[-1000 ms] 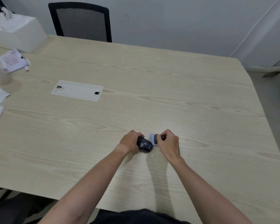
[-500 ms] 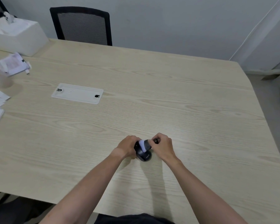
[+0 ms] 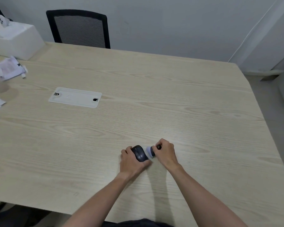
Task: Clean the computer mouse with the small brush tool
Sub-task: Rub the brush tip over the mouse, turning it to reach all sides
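A dark grey computer mouse [image 3: 139, 153] rests on the light wooden table [image 3: 195, 112], near its front edge. My left hand [image 3: 131, 163] grips it from the left and below, thumb along its near side. My right hand [image 3: 165, 153] is closed on a small brush tool [image 3: 150, 151] with a pale round bristle head and a dark handle. The bristle head touches the mouse's right side. Most of the handle is hidden inside my fingers.
A white cable-port plate [image 3: 75, 97] is set into the table at centre left. Papers [image 3: 6, 68] and a white box [image 3: 15, 40] lie at the far left. A black mesh chair [image 3: 79, 28] stands behind the table. The right table edge drops to grey floor.
The brush head has moved from the top of the mouse to its right side. My left hand has shifted lower around the mouse, baring its top.
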A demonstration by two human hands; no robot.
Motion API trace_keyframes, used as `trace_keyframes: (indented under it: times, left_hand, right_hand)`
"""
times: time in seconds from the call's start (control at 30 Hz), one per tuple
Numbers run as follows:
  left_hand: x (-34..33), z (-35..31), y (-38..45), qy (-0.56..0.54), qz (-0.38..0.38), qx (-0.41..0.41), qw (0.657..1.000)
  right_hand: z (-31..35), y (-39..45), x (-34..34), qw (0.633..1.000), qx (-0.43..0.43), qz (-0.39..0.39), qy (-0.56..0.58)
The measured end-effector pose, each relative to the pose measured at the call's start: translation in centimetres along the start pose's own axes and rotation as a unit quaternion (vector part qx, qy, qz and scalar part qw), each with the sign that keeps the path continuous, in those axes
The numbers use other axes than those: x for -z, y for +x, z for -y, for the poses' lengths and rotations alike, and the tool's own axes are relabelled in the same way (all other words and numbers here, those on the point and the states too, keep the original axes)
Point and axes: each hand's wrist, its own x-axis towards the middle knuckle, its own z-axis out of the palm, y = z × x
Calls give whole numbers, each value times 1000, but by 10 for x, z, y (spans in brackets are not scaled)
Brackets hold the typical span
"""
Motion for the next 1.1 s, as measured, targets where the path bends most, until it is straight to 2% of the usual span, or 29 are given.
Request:
trace_keyframes:
  times: [0.1, 0.17, 0.27, 0.4, 0.47, 0.53, 0.63, 0.87, 1.0, 1.1]
  left_hand:
    - [-5, -2, 2, -23, 5, 3, 1000]
    - [-4, -2, 7, -31, 18, -1, 999]
    - [-1, -5, 11, -24, 34, 0, 999]
    - [-2, -8, 13, -12, 43, 8, 999]
    - [-2, -9, 14, -10, 51, 13, 999]
    - [-2, -9, 16, -5, 59, 14, 998]
    - [-1, -10, 17, -3, 70, 14, 997]
    - [3, -11, 16, 38, 90, 20, 995]
    - [-1, -13, 15, 38, 68, 17, 997]
    - [-4, -12, 14, 8, 40, 21, 999]
  right_hand:
    - [5, 3, 1, 999, -1, -18, 33]
    - [13, 3, 0, 998, 16, 10, 60]
    - [17, 3, -3, 997, 41, 58, 18]
    - [18, 9, -2, 998, 51, 2, -47]
    - [23, 10, -1, 998, 63, 1, -31]
    - [27, 7, -1, 998, 65, 26, 5]
    - [20, 5, -4, 995, 66, 68, -8]
    - [4, 4, 2, 998, 31, -48, -41]
    - [11, 3, 0, 999, 39, 3, 14]
    - [9, 4, -3, 998, 55, 27, -13]
